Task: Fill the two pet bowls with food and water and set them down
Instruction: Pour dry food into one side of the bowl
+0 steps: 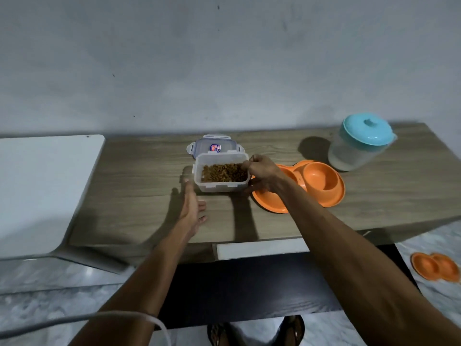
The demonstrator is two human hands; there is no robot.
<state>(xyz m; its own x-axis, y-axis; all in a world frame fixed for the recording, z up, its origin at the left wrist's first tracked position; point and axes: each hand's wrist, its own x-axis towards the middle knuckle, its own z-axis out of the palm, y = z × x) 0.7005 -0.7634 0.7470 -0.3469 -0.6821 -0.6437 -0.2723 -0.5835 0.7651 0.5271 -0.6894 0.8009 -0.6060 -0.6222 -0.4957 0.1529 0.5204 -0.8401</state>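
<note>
A clear plastic food container (219, 186) full of brown kibble (223, 172) stands uncovered on the wooden table (139, 186). Its lid (214, 146) lies flat just behind it. My right hand (262, 176) grips the container's right side, thumb over the rim. My left hand (192, 206) hovers open just left of and in front of the container, not touching it. An orange double pet bowl (321, 183) lies to the right, both cups showing no food; its left cup is partly hidden by my right wrist. A translucent water jug (359, 148) with a teal lid stands behind the bowl.
A white table (42, 191) adjoins on the left. A second orange double bowl (435, 266) lies on the marble floor at the lower right. A white cable (99, 318) crosses the lower left. My sandalled feet (257, 330) show below the table's dark front.
</note>
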